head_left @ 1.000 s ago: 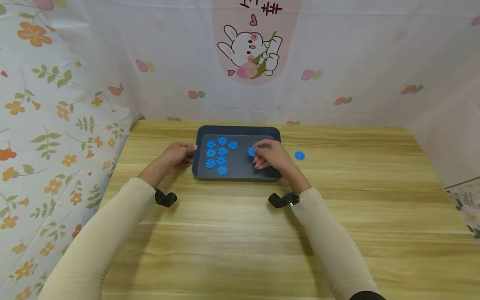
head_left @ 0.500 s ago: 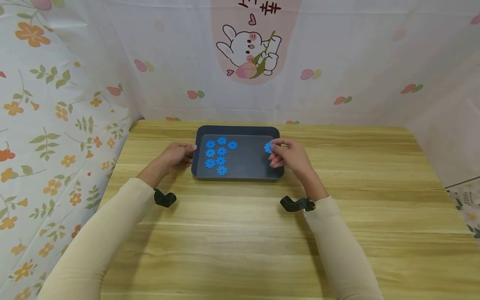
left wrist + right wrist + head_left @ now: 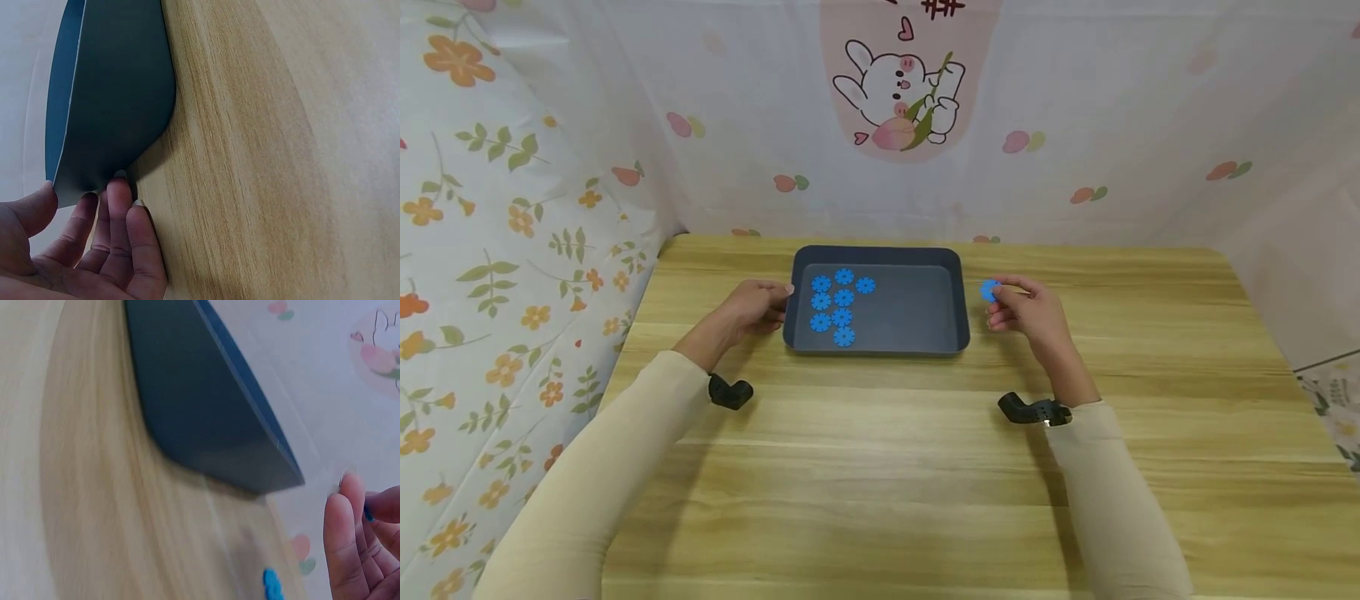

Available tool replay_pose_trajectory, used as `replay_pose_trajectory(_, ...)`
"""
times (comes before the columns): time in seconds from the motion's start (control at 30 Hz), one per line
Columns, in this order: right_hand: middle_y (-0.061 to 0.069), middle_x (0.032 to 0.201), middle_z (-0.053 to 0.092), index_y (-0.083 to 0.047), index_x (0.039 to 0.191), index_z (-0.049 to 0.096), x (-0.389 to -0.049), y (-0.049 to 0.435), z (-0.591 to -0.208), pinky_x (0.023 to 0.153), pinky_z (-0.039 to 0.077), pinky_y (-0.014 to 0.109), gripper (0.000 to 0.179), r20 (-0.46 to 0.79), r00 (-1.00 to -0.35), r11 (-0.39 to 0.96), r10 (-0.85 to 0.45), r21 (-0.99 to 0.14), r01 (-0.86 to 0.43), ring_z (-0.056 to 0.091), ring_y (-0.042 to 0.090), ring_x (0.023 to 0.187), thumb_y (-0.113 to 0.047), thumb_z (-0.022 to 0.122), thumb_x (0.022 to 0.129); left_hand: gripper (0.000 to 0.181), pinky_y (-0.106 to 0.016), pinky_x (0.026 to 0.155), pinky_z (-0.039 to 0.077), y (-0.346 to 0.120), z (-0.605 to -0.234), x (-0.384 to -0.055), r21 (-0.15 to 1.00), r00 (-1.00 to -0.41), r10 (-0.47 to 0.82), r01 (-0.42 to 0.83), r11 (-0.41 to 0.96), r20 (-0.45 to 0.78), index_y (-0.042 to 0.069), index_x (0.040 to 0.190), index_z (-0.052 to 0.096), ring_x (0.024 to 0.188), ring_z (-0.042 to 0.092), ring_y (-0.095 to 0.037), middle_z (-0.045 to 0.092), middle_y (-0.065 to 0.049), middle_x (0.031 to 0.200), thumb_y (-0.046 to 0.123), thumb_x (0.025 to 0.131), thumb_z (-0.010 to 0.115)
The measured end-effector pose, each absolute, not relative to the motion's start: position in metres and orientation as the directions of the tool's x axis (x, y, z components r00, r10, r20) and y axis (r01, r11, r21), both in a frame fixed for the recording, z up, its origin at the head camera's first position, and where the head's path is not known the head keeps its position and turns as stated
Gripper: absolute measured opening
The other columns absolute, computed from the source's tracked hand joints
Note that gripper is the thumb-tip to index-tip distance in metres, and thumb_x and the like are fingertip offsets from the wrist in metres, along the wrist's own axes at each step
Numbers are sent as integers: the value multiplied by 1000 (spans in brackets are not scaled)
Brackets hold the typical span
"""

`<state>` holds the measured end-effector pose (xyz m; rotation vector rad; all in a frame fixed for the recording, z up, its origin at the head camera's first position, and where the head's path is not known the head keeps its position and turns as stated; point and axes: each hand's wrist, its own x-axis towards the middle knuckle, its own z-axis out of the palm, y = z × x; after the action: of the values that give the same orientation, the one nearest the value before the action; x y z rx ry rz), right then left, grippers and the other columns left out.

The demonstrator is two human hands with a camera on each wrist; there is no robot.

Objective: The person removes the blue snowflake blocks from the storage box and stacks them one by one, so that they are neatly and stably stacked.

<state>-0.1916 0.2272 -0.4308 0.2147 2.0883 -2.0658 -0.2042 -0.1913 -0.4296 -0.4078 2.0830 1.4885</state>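
A dark grey rectangular tray (image 3: pixel 917 312) lies on the table in the head view, several blue notched plastic discs (image 3: pixel 843 317) flat on its left side. My left hand (image 3: pixel 754 307) holds the tray's left end. In the left wrist view the thumb (image 3: pixel 34 209) is at the rim and the fingertips are against the outer wall. Just right of the tray, my right hand (image 3: pixel 1028 310) pinches one blue disc (image 3: pixel 990 290) between thumb and fingers. Only a sliver of it shows in the right wrist view, where another blue disc (image 3: pixel 272 584) lies on the table below.
The wood-grain table (image 3: pixel 865 483) stretches toward me and to the right. Behind it hangs a white printed curtain (image 3: pixel 715 67), with a flowered cloth (image 3: pixel 512 250) along the left side. Black camera mounts (image 3: pixel 1033 410) sit on both wrists.
My right hand has moved right with the pinched disc, from over the tray to beyond its right edge. The disc on the table is now hidden in the head view. The left hand stays put.
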Motion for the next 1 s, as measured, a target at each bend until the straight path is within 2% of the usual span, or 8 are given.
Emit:
replay_pose_trajectory(0.17,4,68,67,7,134,51,-191,240,-436,56,57,28,42,-245,-969,38,-6,-969,245,65,13,53,-14,60,98,46,-30,86,49,-191,-430,-205,775,-809,66,-531,343,-584,6,142,48,91,55,-17,56,-9,116,33,105,45)
replay_pose_trajectory(0.5,-1,68,65,4,141,46,-195,250,-455,60,58,28,43,-327,-944,111,45,-937,330,65,9,55,-11,52,101,47,-32,89,48,-193,-431,-203,775,-808,68,-533,339,-585,5,142,47,91,55,-18,55,-10,115,33,105,45)
replay_pose_trajectory(1.0,-4,68,65,0,141,47,-200,251,-467,60,58,26,42,-339,-938,212,68,-914,346,65,6,54,-15,52,102,46,-29,84,50,-192,-431,-206,772,-806,62,-538,338,-588,6,141,49,90,57,-17,58,-9,113,34,104,46)
